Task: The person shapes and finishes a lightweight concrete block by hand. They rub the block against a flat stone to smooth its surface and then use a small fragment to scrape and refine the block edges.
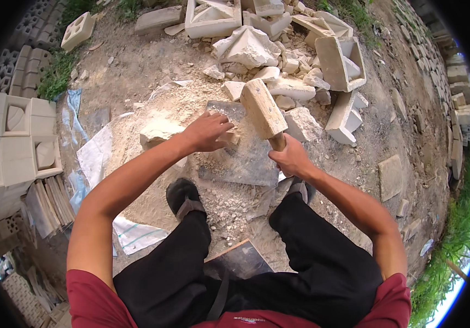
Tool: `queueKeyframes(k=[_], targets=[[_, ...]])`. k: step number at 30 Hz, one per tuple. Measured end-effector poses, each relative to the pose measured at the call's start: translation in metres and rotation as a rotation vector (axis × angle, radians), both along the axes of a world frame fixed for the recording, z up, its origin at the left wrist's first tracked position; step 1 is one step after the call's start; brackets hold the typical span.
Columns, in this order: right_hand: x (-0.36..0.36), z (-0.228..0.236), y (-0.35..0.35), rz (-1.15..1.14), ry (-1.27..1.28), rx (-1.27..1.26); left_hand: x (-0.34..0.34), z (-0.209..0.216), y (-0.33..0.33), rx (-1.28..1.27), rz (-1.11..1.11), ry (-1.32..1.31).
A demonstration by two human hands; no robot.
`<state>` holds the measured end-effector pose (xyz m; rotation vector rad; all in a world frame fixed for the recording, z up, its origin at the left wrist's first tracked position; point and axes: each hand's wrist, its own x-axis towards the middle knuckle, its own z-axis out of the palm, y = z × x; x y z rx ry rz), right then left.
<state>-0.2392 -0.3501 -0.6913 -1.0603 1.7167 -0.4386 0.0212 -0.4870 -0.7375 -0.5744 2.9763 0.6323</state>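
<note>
A wooden mallet (263,108) is in my right hand (291,157), whose fingers are wrapped round its short handle. The thick, pale mallet head is raised above a dark flat board (241,173) on the ground. My left hand (207,132) reaches over the left part of that board, with its fingers curled on a small tan chunk of broken block (234,138). Much of the chunk is hidden by the hand. Crumbs and pale dust lie on the board. Left of my left wrist rests a larger broken chunk (158,130) on a mound of powder (131,158).
Beyond the board lies a heap of broken blocks (246,46), with a hollow block (340,64) at its right. Stacked pale blocks (16,136) stand at the left, near thin slabs (50,202). My shoes (184,198) flank the rubble in front of me.
</note>
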Motion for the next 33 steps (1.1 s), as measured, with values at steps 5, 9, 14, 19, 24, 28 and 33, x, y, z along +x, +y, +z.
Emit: queueKeyframes(k=[5,9,14,19,24,28,33], targets=[[-0.001,-0.011,0.009,-0.006,-0.019,0.005,-0.007,-0.012,0.006,0.059,0.018,-0.174],[-0.007,-0.027,0.020,-0.010,-0.016,-0.032,0.007,-0.008,0.007,0.242,0.250,0.027],[-0.004,-0.004,0.017,-0.008,-0.070,-0.017,-0.002,-0.002,0.026,0.785,0.886,0.320],[-0.015,-0.004,0.026,-0.030,-0.036,-0.032,-0.031,-0.009,0.046,1.204,1.177,0.417],[-0.028,-0.011,0.058,0.047,0.048,-0.065,-0.034,0.000,0.054,1.145,1.099,0.346],[-0.041,-0.011,0.073,0.218,-0.037,-0.310,-0.027,0.000,0.046,1.115,1.162,0.435],[-0.042,-0.024,0.082,0.338,-0.054,-0.272,-0.022,0.003,0.020,1.055,1.192,0.486]])
